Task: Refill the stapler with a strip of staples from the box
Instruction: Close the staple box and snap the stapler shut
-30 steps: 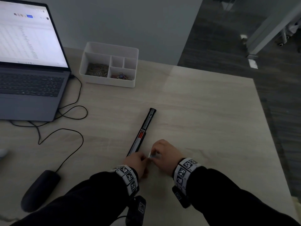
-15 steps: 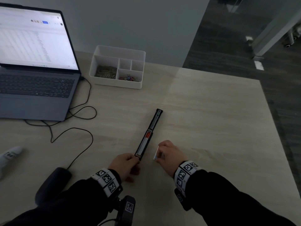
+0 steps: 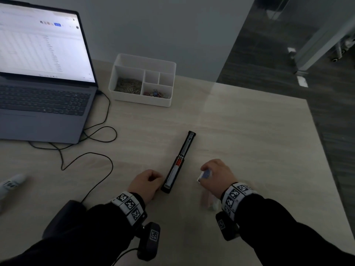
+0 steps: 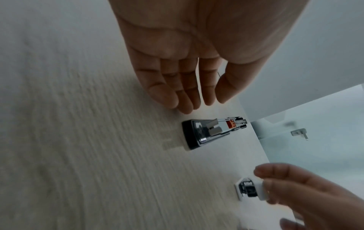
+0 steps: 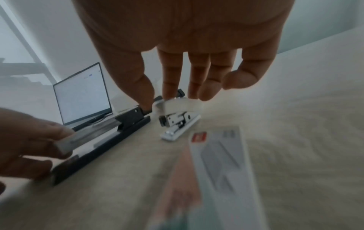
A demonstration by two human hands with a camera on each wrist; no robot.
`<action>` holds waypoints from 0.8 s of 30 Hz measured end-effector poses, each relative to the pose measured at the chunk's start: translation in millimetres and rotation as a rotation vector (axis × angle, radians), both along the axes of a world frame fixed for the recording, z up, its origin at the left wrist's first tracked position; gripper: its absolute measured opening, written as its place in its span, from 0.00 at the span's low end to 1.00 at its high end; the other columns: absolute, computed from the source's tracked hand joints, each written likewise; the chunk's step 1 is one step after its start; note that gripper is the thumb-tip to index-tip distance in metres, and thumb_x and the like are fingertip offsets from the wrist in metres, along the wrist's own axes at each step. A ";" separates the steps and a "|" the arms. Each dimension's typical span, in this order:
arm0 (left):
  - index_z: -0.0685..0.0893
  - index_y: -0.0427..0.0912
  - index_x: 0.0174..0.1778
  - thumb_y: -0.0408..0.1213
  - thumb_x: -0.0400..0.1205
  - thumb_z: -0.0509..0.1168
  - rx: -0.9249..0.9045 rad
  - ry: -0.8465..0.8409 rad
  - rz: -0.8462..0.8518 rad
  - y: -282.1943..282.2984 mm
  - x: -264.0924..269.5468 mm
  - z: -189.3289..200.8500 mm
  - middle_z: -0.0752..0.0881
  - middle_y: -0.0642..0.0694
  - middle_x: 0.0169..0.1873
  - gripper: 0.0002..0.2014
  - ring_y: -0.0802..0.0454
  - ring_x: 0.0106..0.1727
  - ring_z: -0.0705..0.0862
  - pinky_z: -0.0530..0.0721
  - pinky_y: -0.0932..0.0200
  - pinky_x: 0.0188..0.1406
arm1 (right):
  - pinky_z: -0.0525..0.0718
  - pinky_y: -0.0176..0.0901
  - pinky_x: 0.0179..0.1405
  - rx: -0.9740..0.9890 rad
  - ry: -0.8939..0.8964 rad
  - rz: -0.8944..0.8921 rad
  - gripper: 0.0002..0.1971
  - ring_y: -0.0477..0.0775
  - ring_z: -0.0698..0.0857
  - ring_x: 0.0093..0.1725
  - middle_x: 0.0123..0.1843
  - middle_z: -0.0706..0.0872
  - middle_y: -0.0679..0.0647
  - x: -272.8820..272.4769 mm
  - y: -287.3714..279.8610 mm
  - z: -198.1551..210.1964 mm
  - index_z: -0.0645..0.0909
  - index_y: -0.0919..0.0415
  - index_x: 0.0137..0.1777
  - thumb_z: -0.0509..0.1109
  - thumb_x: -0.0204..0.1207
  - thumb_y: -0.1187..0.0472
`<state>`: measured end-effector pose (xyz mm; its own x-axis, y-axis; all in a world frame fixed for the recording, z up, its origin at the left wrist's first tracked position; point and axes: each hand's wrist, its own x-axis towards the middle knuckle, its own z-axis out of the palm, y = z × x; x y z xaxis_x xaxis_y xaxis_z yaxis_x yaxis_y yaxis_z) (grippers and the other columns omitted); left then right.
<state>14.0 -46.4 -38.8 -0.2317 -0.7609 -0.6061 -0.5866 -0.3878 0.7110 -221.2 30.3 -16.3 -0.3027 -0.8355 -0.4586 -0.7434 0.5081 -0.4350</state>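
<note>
Pale surface (image 3: 249, 141) bears the open stapler (image 3: 180, 160), strip (image 5: 92, 133) seemingly loaded, left hand (image 3: 146, 184) at its near end, grip unclear; right hand (image 3: 217, 173) clamps a white gadget (image 5: 177, 119); closing likely remains.

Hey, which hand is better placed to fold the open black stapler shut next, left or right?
Left, probably. The left hand is empty and lies beside the stapler's near end, while the right hand is busy pinching a small white object.

left hand (image 3: 146, 182): fingers curled, grip unclear | right hand (image 3: 217, 174): fingertips pinching, apparently | both low, apart
</note>
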 end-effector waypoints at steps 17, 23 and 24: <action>0.72 0.69 0.73 0.49 0.73 0.72 -0.239 -0.255 -0.629 -13.0 -6.2 -8.7 0.77 0.51 0.57 0.31 0.50 0.57 0.83 0.83 0.54 0.57 | 0.84 0.49 0.29 -0.058 -0.477 -0.798 0.19 0.61 0.83 0.29 0.37 0.86 0.64 30.3 -104.1 -14.2 0.78 0.63 0.57 0.76 0.72 0.51; 0.73 0.72 0.70 0.49 0.72 0.71 -0.261 -0.270 -0.684 -15.5 -6.5 -12.4 0.77 0.49 0.53 0.30 0.47 0.53 0.83 0.84 0.52 0.53 | 0.86 0.51 0.50 -0.112 -0.433 -0.759 0.26 0.62 0.88 0.48 0.53 0.90 0.60 23.8 -112.2 -26.2 0.81 0.65 0.64 0.79 0.67 0.56; 0.73 0.72 0.71 0.49 0.73 0.71 -0.264 -0.271 -0.689 -15.9 -7.0 -13.0 0.78 0.49 0.53 0.30 0.47 0.53 0.83 0.84 0.53 0.53 | 0.84 0.47 0.48 -0.120 -0.436 -0.751 0.24 0.58 0.87 0.46 0.52 0.89 0.59 23.0 -111.8 -24.0 0.81 0.65 0.64 0.78 0.69 0.58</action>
<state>7.0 -62.4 -51.8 -0.5733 -0.6262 -0.5284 -0.7999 0.2880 0.5265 -198.2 -81.5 -40.3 -0.6101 -0.5359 -0.5836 0.0140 0.7291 -0.6843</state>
